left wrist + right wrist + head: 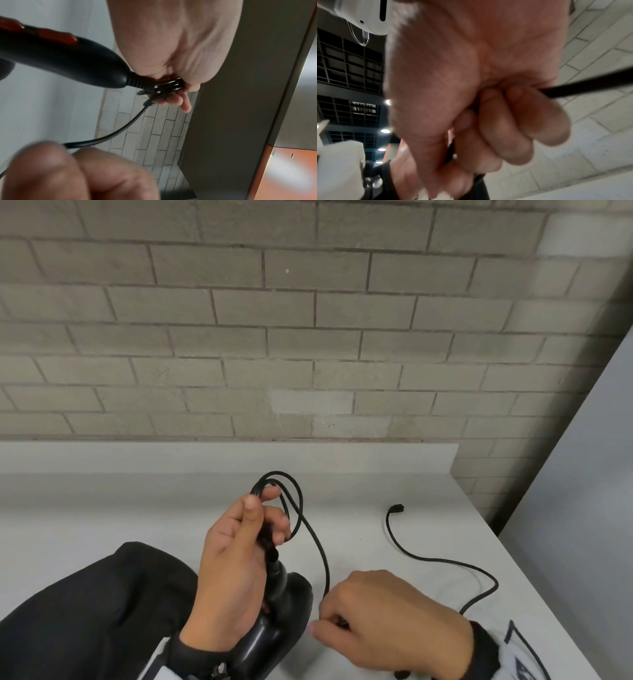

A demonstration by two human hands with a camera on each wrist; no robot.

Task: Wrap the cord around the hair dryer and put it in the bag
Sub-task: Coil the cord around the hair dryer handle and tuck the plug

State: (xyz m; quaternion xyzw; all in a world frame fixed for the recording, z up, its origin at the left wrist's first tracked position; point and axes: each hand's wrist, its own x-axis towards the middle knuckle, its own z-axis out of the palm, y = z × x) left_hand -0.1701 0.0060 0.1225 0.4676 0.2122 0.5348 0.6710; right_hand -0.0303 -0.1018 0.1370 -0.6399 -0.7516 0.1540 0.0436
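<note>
Cord-wrapping is under way: the left hand [236, 563] grips gathered cord [313, 539] loops at the dryer [274, 621] handle. The right hand [390, 621] pinches the slack. Next it must feed another loop toward the left, drawing the plug [397, 508] across the table [102, 508].

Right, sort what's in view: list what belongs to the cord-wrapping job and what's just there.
Part of the job:
hair dryer
cord and its plug
left hand, holding cord loops by the handle
right hand, gripping the cord

Just there:
white table
brick wall
black cloth, possibly the bag

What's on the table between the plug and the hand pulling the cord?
Only the cord itself, snaking over bare table from the plug to the right hand, in the head view.
</note>
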